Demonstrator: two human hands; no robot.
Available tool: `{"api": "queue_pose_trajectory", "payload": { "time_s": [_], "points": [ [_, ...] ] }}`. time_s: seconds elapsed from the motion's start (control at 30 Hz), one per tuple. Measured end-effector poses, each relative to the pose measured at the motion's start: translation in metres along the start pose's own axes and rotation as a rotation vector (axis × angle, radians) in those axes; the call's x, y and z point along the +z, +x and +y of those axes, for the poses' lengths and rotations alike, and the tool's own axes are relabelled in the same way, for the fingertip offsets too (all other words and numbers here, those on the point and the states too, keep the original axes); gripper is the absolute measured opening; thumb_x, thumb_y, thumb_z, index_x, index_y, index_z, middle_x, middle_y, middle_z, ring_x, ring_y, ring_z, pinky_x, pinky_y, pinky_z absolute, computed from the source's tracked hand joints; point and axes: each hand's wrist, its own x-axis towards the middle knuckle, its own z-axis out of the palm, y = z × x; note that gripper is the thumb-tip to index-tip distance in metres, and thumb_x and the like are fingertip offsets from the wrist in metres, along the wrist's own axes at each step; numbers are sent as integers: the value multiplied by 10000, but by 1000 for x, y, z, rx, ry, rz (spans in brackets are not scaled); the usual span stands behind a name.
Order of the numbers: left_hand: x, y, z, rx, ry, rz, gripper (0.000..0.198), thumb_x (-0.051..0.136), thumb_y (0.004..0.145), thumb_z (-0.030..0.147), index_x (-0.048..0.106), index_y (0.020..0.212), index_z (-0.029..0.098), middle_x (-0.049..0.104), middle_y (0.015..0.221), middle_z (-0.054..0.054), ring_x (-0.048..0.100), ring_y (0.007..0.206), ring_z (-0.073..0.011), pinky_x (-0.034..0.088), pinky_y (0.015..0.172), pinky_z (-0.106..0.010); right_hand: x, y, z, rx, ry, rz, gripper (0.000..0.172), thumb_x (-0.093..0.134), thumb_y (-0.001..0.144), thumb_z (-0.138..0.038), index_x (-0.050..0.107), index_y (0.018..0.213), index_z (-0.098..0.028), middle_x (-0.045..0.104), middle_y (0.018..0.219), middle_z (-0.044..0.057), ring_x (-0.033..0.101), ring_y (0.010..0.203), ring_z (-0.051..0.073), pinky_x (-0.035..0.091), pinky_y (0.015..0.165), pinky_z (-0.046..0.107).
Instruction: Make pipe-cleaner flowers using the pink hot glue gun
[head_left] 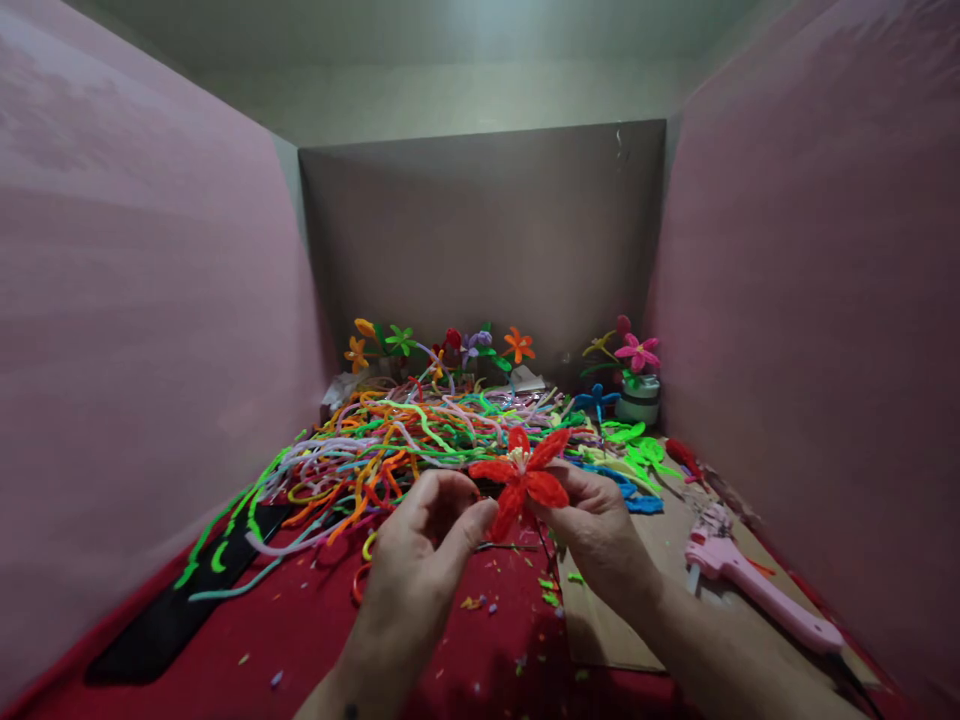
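Observation:
A red pipe-cleaner flower [546,488] with fuzzy petals and a pale yellow-white centre is held up in front of me, facing the camera. My right hand [600,525] grips it from the right, thumb and fingers closed at and behind the petals; a thin dark stem seems to run down below. My left hand [424,550] is curled at the flower's left side, thumb and forefinger brought together beside the lower left petal. What lies between those left fingertips is too small to make out. Behind the hands spreads a tangled heap of coloured pipe cleaners [420,425].
On the right, a pink hot glue gun [772,595] lies on a cardboard sheet [611,630]. Finished flowers [517,345] stand at the back, some in a small pot [639,400]. A black flat strip [172,610] lies left. Scraps dot the red cloth [315,640]. Pink walls flank both sides.

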Motion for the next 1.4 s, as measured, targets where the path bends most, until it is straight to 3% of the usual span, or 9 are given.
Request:
{"api": "queue_pose_trajectory", "payload": {
  "time_s": [0.1, 0.2, 0.27, 0.37, 0.53, 0.73, 0.93, 1.2, 1.4],
  "points": [
    [3, -7, 9, 320, 226, 185, 105, 603, 750, 249, 557, 822, 189, 555, 727, 3, 527, 637, -119, 419, 559, -216, 1, -1, -1, -8, -74, 16, 188, 639, 743, -263, 704, 908, -200, 664, 883, 48, 578, 821, 175, 462, 755, 305],
    [11, -9, 11, 613, 417, 163, 85, 548, 784, 149, 572, 858, 183, 572, 823, -27, 561, 712, -122, 455, 615, -210, 2, -3, 0, -48, -135, 26, 176, 627, 752, -243, 698, 908, -206, 651, 849, 45, 567, 815, 178, 458, 743, 305],
    [17, -7, 8, 719, 520, 145, 131, 501, 809, 112, 571, 903, 172, 587, 860, -45, 584, 743, -121, 473, 639, -204, 1, -3, 0, -107, -194, 44, 131, 625, 749, -215, 704, 854, -209, 630, 793, 28, 552, 770, 162, 449, 713, 283],
    [22, -5, -3, 815, 677, 209, 196, 462, 826, 97, 558, 987, 156, 618, 910, -72, 616, 743, -126, 484, 608, -196, 1, -4, 1, -203, -289, 69, 94, 606, 751, -182, 699, 754, -196, 590, 723, 15, 523, 703, 146, 433, 670, 262],
    [23, -6, -16, 892, 963, 273, 261, 424, 840, 120, 573, 1052, 154, 643, 978, -107, 647, 731, -136, 489, 579, -182, 0, -6, 4, -260, -358, 77, 118, 564, 754, -141, 673, 758, -185, 586, 733, 22, 525, 712, 157, 427, 680, 273],
    [20, -9, -20, 923, 1071, 323, 307, 408, 841, 119, 602, 1056, 221, 642, 979, -106, 644, 757, -146, 505, 684, -221, 1, -7, 1, -269, -382, 48, 217, 548, 704, -47, 682, 788, -197, 610, 763, 18, 535, 745, 166, 418, 704, 277],
    [16, -6, -23, 1024, 1100, 284, 329, 410, 837, 151, 591, 1098, 236, 639, 971, -97, 630, 723, -139, 486, 614, -203, 2, -8, 1, -282, -392, 42, 155, 578, 739, -107, 685, 782, -211, 581, 706, 6, 527, 727, 160, 422, 706, 275],
    [17, -4, -25, 996, 1050, 303, 353, 424, 826, 133, 588, 1112, 259, 622, 909, -73, 593, 644, -112, 468, 572, -188, 4, -11, 3, -292, -372, 14, 111, 586, 775, -161, 684, 786, -213, 635, 781, 22, 556, 763, 164, 424, 728, 284],
    [16, -15, -20, 935, 958, 234, 360, 381, 853, 163, 566, 1156, 222, 605, 987, -101, 620, 707, -136, 497, 608, -208, 3, -8, 2, -177, -222, 31, 130, 603, 766, -218, 692, 860, -207, 642, 846, 37, 568, 797, 173, 454, 729, 283]
  ]
}}
